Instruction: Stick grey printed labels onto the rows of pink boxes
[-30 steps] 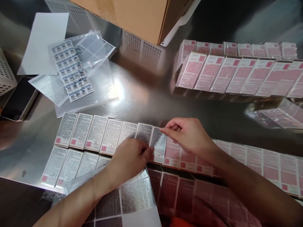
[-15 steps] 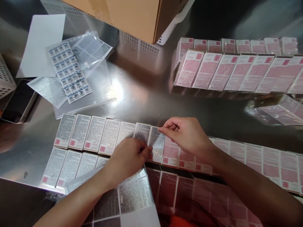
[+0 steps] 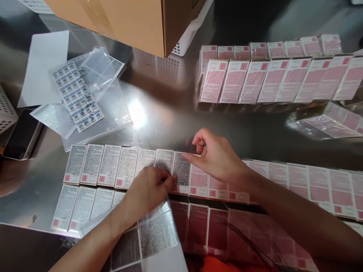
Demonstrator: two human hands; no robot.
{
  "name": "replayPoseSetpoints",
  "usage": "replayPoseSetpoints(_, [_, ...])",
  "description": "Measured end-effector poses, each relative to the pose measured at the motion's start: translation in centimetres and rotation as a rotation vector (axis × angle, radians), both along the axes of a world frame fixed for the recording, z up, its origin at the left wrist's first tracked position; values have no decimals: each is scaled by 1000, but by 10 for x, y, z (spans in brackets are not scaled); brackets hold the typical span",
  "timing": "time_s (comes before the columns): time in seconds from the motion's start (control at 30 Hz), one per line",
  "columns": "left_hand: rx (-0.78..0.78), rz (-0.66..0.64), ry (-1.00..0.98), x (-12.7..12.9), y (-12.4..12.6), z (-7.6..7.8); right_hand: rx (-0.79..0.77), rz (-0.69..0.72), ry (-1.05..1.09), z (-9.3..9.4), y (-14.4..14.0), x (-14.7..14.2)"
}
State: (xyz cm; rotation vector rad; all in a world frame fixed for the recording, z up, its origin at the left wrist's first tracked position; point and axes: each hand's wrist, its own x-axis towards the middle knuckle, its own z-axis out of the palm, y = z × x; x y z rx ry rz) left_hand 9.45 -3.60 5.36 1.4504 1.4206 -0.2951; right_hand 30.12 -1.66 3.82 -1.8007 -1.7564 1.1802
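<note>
The grey printed label (image 3: 182,170) lies on the face of a small carton (image 3: 181,189) in the front row on the table (image 3: 161,121). I would judge it thin, very light and flexible, easy to crease, and probably sticky beneath; it is better taken by its edges or corners. The carton seems light and rather stiff, but its thin walls could dent under hard pressing.

The left hand (image 3: 153,185) has its thumb tip at the label's lower left edge; its curled fingers partly hide the grip, so I cannot tell how closed it is. The right hand (image 3: 214,153) has its thumb at the label's top edge, the fingers curled and apart from it, so this grip is partly open and pinches nothing.

A cardboard box (image 3: 119,22) stands by a white basket (image 3: 187,41); its contents are not visible. A QR sticker sheet (image 3: 79,96) overlaps a clear plastic bag (image 3: 113,113); whether inside, I cannot tell.
</note>
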Motion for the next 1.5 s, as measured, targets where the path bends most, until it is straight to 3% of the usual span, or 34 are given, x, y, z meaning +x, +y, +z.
replayPoseSetpoints(0.2, [-31, 30, 23, 3, 0, 3, 72, 46, -20, 0, -2, -2])
replayPoseSetpoints(0.43, [90, -10, 134, 12, 0, 5, 180, 110, 40, 3, -5, 3])
replayPoseSetpoints(0.53, [158, -55, 202, 16, -1, 8, 276, 120, 23, 15, -6, 5])
replayPoseSetpoints(0.73, [329, -115, 312, 18, -7, 12, 420, 103, -9, 57, -13, 8])
replayPoseSetpoints(0.87, [452, -94, 333, 13, -18, 15, 462, 175, -153, 58, -31, 3])
replayPoseSetpoints(1.0, [603, 24, 357, -7, -37, 39, 533, 323, -230, 30, -53, -7])
replayPoseSetpoints(1.1, [750, 219, 393, -29, -59, 65, 576, 470, -225, 18, -68, -13])
replayPoseSetpoints(1.2, [946, 445, 386, -45, -82, 80, 612, 499, -197, 29, -84, -22])
replayPoseSetpoints(1.3, [1096, 589, 317, -50, -99, 82, 548, 464, 68, 54, -106, -36])
replayPoseSetpoints(1.4, [1150, 717, 92, -55, -108, 78, 428, 382, 336, 70, -125, -53])
replayPoseSetpoints(1.5, [897, 758, -395, -64, -116, 74, 417, 205, 451, 69, -135, -62])
